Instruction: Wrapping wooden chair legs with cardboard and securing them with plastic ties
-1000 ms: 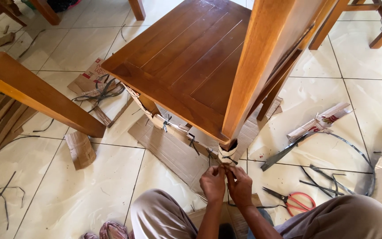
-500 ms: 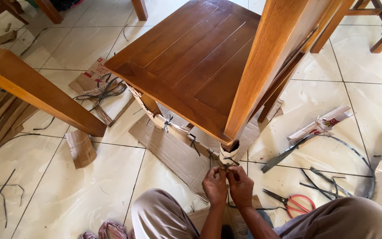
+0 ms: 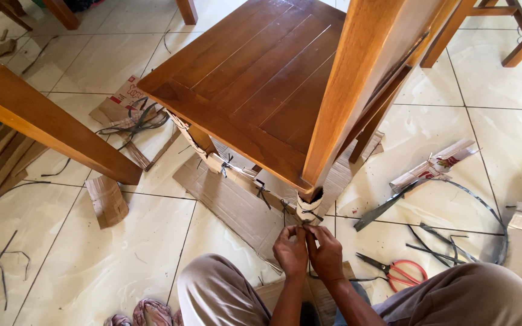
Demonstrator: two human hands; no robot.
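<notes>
A brown wooden chair (image 3: 255,78) stands on the tiled floor in front of me. Its near leg (image 3: 308,208) is wrapped in cardboard bound with dark plastic strap. My left hand (image 3: 291,250) and my right hand (image 3: 326,253) are pressed together just below that leg, fingers pinched on the dark strap (image 3: 305,228) at the wrap. Cardboard pieces tied with strap run along the chair's lower rail (image 3: 237,172) to the left of my hands.
Red-handled scissors (image 3: 394,270) lie to the right of my hands, beside loose dark straps (image 3: 454,241) and a cardboard strip (image 3: 433,166). A flat cardboard sheet (image 3: 225,202) lies under the chair. Another wooden furniture piece (image 3: 49,127) juts in at left, more chair legs at the top.
Both hands stay on the strap at the leg, shifting only slightly. The view has drifted a little.
</notes>
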